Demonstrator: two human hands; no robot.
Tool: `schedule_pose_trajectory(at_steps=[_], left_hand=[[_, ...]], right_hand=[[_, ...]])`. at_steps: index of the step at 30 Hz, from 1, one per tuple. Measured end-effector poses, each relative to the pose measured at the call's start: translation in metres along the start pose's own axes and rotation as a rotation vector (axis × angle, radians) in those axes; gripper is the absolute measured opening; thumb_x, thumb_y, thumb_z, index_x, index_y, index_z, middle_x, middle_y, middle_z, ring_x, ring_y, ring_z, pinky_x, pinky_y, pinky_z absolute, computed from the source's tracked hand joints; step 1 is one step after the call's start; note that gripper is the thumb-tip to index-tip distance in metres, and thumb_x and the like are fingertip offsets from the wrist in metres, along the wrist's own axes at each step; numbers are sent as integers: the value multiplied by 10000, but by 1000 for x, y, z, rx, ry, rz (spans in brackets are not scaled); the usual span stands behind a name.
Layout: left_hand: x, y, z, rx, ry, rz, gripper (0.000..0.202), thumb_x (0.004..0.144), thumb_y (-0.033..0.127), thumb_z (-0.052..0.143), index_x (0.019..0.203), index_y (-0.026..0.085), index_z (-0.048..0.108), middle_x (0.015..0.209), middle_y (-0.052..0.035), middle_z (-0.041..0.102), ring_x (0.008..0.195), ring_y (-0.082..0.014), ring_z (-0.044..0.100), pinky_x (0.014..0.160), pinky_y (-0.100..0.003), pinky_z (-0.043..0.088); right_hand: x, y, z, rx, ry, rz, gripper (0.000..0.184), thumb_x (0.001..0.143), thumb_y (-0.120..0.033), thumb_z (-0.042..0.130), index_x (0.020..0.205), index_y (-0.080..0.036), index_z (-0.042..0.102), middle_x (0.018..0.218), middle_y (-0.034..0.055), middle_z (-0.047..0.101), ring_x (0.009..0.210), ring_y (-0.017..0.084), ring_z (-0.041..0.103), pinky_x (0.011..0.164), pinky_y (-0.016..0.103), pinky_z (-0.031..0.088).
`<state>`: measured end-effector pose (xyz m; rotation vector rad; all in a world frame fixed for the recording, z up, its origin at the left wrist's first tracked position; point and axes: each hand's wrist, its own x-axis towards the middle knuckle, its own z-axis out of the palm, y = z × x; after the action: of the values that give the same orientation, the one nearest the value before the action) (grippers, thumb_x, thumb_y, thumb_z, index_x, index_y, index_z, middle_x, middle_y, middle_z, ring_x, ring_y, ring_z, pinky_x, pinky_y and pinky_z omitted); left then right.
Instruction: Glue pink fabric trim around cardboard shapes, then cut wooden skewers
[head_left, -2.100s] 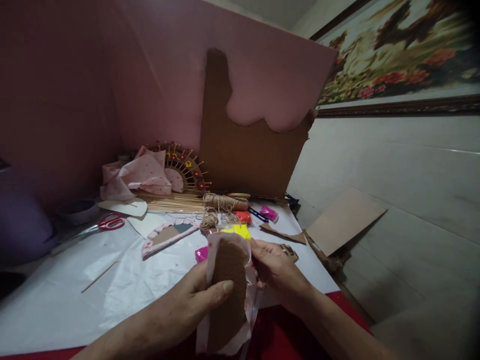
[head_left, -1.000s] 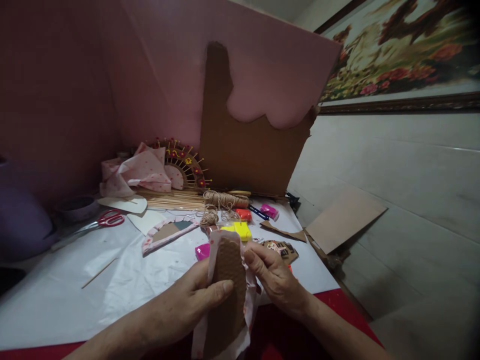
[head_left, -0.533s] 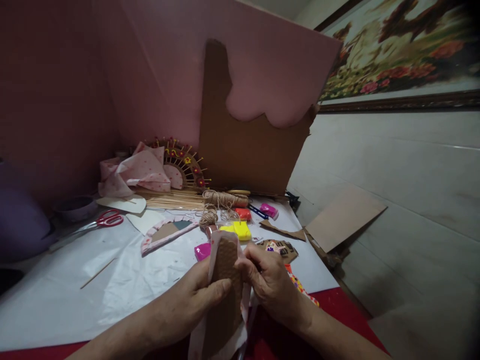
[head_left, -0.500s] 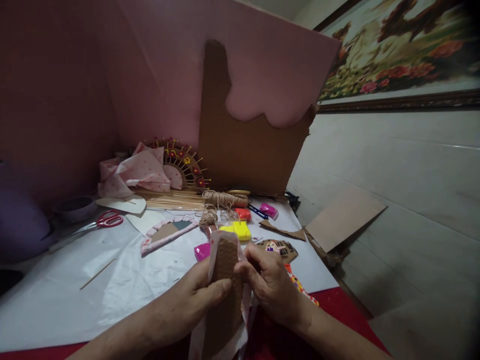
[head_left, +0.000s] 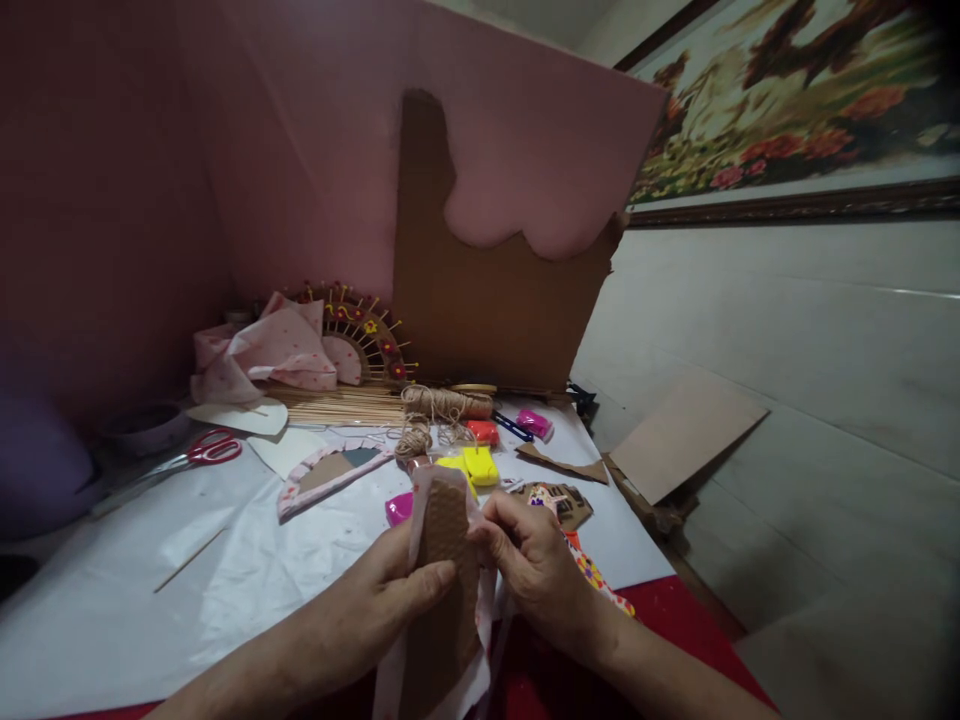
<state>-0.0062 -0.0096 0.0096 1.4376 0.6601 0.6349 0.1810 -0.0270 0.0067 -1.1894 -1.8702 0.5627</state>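
Corrugated cardboard piece (head_left: 439,640), bordered with pale spotted fabric (head_left: 484,610), is held at the near edge of the table; its lower end is cut off by the bottom of the view. Its left side is clasped by the left hand (head_left: 390,590), thumb laid across the brown face, fingers hidden behind. At the right edge, the fabric is pinched narrowly between thumb and forefinger of the right hand (head_left: 536,565).

Immediate surroundings: yellow packets (head_left: 480,466) are seen just beyond the upper end, one partly covered by it. A magenta packet (head_left: 398,509) is partly hidden by the left hand. Beyond the right hand, a cardboard scrap (head_left: 576,507) is partly overlapped by a flower-patterned item (head_left: 591,572), itself partly masked by the right hand.

Farther out, on the white sheet (head_left: 255,590): twine (head_left: 446,402), an orange-red packet (head_left: 482,433), thin sticks (head_left: 337,406), a fabric-edged half-disc (head_left: 322,472), red-handled scissors (head_left: 215,449) and a single stick (head_left: 189,561). At the back, a decorated arch (head_left: 388,348) is flanked by crumpled spotted cloth (head_left: 281,345) and a large cut cardboard sheet (head_left: 487,310).

Labels: dark marks are borne by the cardboard scrap; too small to be read.
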Motion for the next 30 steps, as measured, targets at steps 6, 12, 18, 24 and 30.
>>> schedule_pose_trajectory(at_steps=[6,12,18,24,30], left_hand=[[3,6,2,-115,-1,-53,332,794,377,605,1079,208,602,879,-25,675,821,-188,594,734,-292,464],[9,13,-1,-133,201,25,348,709,379,695,987,178,637,855,-33,692,809,-189,608,720,-267,457],[9,20,-1,-133,254,-12,270,685,380,712,815,148,663,697,-8,675,633,-140,586,613,-238,455],[7,17,2,29,357,-21,279,722,409,667,861,166,657,756,-15,677,703,-171,585,629,-252,464],[1,15,0,247,332,78,222,797,393,575,909,215,647,735,5,644,708,-183,573,637,-253,459]], right_hand=[[2,-6,-5,122,-58,74,383,943,-430,338,641,-199,381,582,-47,352,544,107,338,525,242,286],[2,-7,-1,144,-47,88,352,951,-392,340,658,-201,384,606,-41,379,566,110,361,541,243,296],[1,-7,0,16,6,14,345,951,-335,352,634,-201,382,594,-33,415,556,116,388,550,255,300],[2,-17,-6,-76,170,-75,192,931,-236,379,781,-188,489,751,29,523,701,159,488,653,289,369],[8,-32,-7,-235,190,-179,61,865,-213,482,833,-170,510,780,49,548,725,175,512,656,298,393]])
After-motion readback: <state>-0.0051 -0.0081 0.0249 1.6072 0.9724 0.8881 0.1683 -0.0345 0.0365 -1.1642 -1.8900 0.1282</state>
